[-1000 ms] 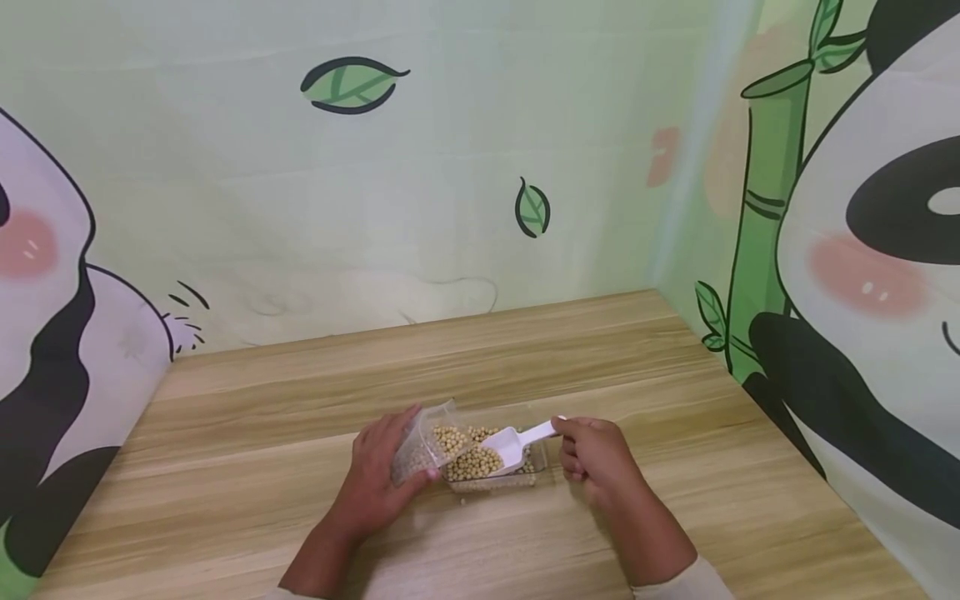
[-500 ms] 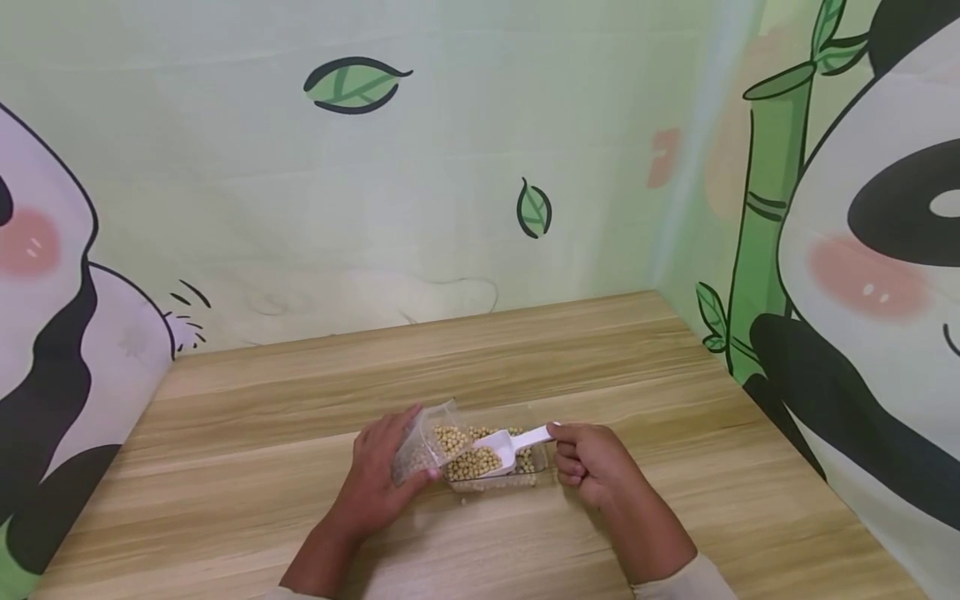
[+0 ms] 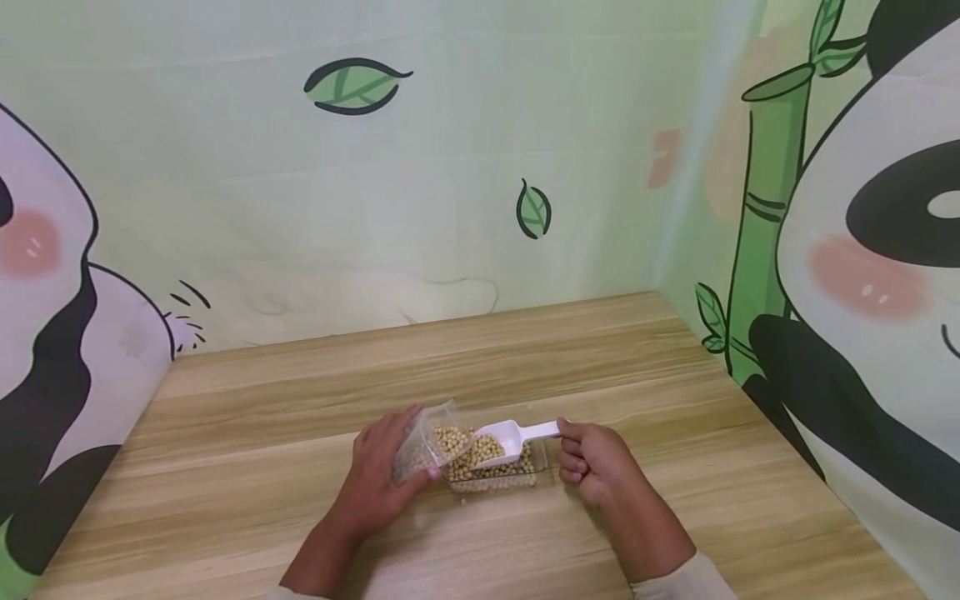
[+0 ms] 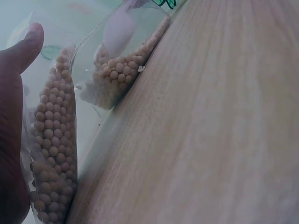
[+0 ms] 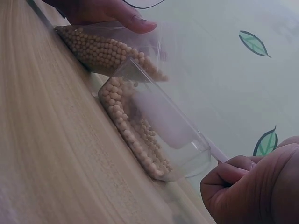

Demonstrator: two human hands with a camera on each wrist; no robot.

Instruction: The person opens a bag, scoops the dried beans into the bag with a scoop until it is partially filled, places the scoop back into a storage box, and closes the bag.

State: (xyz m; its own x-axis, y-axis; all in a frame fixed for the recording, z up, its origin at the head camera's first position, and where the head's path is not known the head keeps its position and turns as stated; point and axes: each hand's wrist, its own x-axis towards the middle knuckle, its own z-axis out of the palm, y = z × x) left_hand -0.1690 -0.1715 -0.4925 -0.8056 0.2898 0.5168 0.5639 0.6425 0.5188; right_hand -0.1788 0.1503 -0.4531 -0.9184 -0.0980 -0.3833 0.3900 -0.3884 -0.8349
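My left hand (image 3: 377,479) grips a tilted clear container (image 3: 420,442), thumb on the near side and fingers on the far side. Its mouth leans over the left end of a low clear plastic box (image 3: 495,483); whether its walls are stiff or soft I cannot tell. Round pale beans (image 4: 53,135) fill its lower part, and more beans (image 5: 119,105) lie in the box. My right hand (image 3: 600,462) pinches the handle end of a white scoop (image 3: 513,437). Beans sit in the scoop's bowl, which is above the box, near the container's mouth.
A stray bean (image 3: 463,502) lies on the wooden table (image 3: 300,383) in front of the box. Behind and to the right stand cloth-like walls (image 3: 420,208) printed with pandas, bamboo and leaves.
The scoop first slid left through the beans, then rose with beans in its bowl. My right hand shifted slightly left, then back right. My left hand and the tilted container stayed still.
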